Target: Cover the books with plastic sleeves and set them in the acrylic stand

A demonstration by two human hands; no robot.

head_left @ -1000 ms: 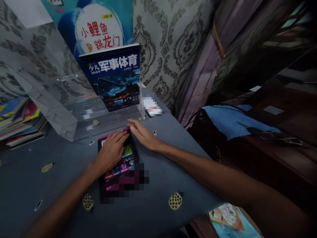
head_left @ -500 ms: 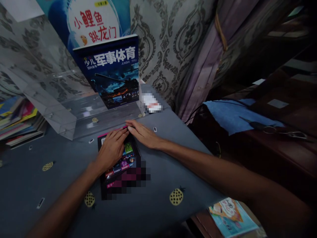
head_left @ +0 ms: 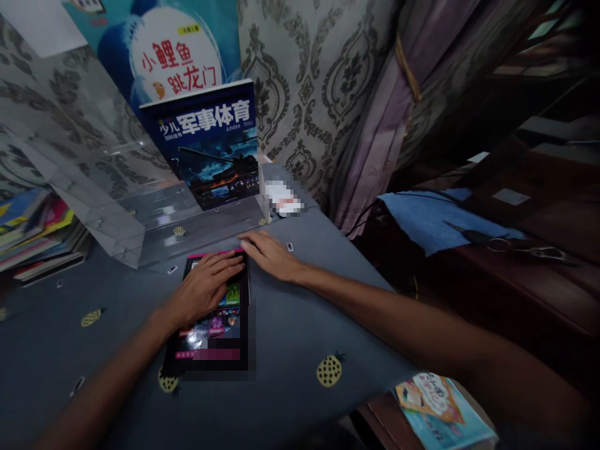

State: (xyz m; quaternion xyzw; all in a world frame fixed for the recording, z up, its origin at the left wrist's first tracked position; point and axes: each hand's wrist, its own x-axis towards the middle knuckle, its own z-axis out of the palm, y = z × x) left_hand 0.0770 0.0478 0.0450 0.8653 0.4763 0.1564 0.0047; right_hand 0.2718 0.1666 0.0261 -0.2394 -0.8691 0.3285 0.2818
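Two bare hands rest on a thin, dark-covered book (head_left: 213,319) that lies flat near the middle of the table (head_left: 290,325), on a grey cloth printed with pineapples. The book looks light and glossy, probably slippery on the cloth and somewhat bendy, so its far edge or right side edge seems the surest place to grip it. The left hand (head_left: 201,289) lies palm down on the cover, fingers spread flat, pressing but gripping nothing. The right hand (head_left: 269,255) is flat too, its fingertips at the book's far right corner, gripping nothing. Beyond them, at the table's far edge, a clear acrylic stand (head_left: 140,212) holds an upright blue book (head_left: 209,144); behind it rises a larger picture book (head_left: 173,50).
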